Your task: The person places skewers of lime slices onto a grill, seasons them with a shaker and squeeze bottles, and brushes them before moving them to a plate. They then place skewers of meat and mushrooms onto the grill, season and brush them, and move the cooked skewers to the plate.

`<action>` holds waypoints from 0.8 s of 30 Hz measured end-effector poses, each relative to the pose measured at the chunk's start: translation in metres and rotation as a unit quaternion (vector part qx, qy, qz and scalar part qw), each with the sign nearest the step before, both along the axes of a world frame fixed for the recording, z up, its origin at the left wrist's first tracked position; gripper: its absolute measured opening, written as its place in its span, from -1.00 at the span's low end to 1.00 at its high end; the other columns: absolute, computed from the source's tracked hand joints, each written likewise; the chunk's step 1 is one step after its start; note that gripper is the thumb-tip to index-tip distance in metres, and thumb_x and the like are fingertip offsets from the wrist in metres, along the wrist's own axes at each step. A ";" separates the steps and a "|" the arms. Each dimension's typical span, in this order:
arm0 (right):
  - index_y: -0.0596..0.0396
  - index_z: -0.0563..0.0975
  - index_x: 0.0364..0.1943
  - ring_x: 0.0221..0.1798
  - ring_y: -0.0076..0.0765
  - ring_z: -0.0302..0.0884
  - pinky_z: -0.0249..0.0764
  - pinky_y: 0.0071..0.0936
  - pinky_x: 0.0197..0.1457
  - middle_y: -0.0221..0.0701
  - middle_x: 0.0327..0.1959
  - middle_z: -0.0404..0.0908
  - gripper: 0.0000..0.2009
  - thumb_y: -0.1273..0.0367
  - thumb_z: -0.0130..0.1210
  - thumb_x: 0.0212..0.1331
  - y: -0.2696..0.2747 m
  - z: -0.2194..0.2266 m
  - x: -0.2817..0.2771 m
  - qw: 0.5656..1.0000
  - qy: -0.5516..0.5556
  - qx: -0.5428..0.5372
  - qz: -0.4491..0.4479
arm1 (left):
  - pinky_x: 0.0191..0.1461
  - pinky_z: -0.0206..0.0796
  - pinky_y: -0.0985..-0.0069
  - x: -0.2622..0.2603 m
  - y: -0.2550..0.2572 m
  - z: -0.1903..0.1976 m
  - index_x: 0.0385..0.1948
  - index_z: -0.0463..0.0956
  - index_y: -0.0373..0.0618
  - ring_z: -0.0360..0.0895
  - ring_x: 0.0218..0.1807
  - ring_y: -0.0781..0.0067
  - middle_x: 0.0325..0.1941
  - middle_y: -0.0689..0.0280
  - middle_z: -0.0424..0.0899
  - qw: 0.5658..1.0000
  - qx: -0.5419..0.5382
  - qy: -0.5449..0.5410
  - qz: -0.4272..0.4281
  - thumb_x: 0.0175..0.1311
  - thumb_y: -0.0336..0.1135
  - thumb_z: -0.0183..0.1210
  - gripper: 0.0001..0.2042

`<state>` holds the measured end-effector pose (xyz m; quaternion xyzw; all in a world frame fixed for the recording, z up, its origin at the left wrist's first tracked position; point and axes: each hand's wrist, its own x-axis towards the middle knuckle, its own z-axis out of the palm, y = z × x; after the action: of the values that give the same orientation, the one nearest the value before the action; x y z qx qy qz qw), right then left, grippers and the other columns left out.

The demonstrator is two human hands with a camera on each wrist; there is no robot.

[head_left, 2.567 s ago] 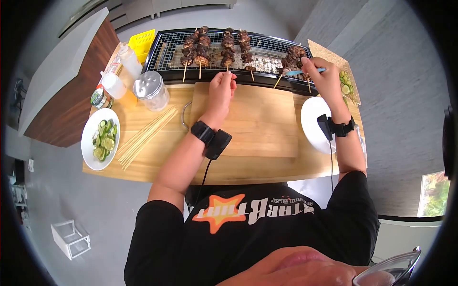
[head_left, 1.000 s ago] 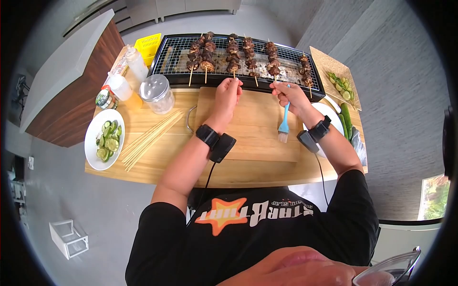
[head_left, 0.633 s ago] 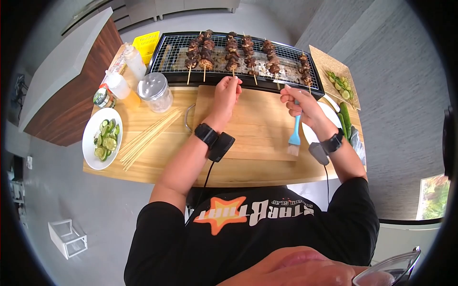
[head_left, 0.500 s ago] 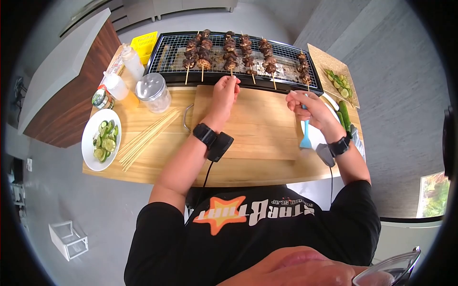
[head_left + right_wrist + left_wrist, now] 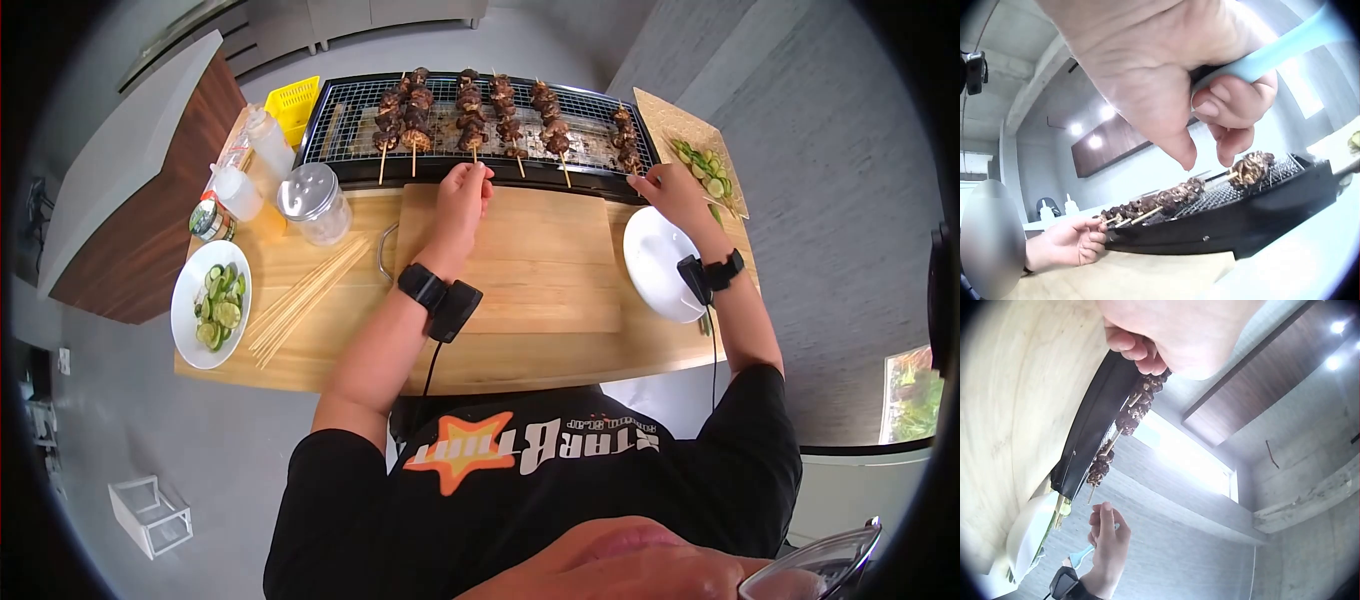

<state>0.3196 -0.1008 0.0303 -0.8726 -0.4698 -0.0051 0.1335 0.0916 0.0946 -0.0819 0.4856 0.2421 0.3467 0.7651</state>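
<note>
My left hand [image 5: 463, 210] pinches the bare stick end of a meat skewer [image 5: 469, 108] on the grill [image 5: 600, 188]. Dark meat chunks sit on the wire mesh in front of that hand. At the grill's right end is my right hand [image 5: 680, 195], its thumb and forefinger close to the stick of the rightmost skewer [image 5: 624, 138]. A light-blue basting brush [image 5: 1279, 50] is gripped in its curled fingers; the right wrist view shows thumb and forefinger tips apart. The bristle end of the brush appears beside the hand in the left wrist view. Several more skewers lie between the hands.
A wooden cutting board [image 5: 520, 270] lies before the grill. Left of it are bare bamboo sticks [image 5: 305, 305], a lidded jar [image 5: 318, 205], squeeze bottles [image 5: 238, 190] and a bowl [image 5: 184, 315] of cucumber slices. A white dish [image 5: 655, 260] sits under the right forearm.
My right hand worked at the right-hand skewers with the brush, set one straight on the grill, drew back, then moved to the rightmost skewer. My left hand stays at its skewer.
</note>
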 end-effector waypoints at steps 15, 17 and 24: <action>0.16 0.64 -0.40 -0.40 0.09 0.56 0.47 -0.15 -0.27 -0.02 -0.53 0.55 -0.75 0.27 0.03 0.11 0.031 -0.007 -0.009 0.994 -0.021 0.103 0.029 | -0.57 0.09 0.73 0.000 0.000 -0.001 -0.38 0.45 -0.08 0.27 -0.60 0.76 -0.58 0.49 0.44 1.000 0.011 0.001 -0.009 0.38 -0.20 -0.01 -0.80; 0.15 0.64 -0.40 -0.39 0.08 0.56 0.48 -0.15 -0.25 -0.03 -0.52 0.57 -0.75 0.27 0.03 0.11 0.037 -0.013 -0.012 0.995 -0.026 0.088 0.033 | -0.57 0.09 0.73 -0.001 0.001 -0.001 -0.38 0.45 -0.08 0.27 -0.60 0.76 -0.58 0.49 0.44 1.000 0.010 0.000 -0.011 0.38 -0.20 -0.01 -0.80; 0.17 0.63 -0.40 -0.38 0.07 0.57 0.49 -0.16 -0.24 -0.05 -0.51 0.58 -0.75 0.27 0.03 0.11 0.050 -0.026 -0.021 0.997 -0.064 0.025 0.032 | -0.56 0.09 0.74 -0.002 0.001 0.000 -0.37 0.46 -0.08 0.27 -0.60 0.76 -0.57 0.50 0.44 1.000 0.009 -0.002 -0.021 0.38 -0.20 -0.01 -0.81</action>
<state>0.2985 -0.0504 0.0044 -0.8515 -0.5047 -0.0683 0.1251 0.0896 0.0952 -0.0817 0.4965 0.2272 0.3333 0.7686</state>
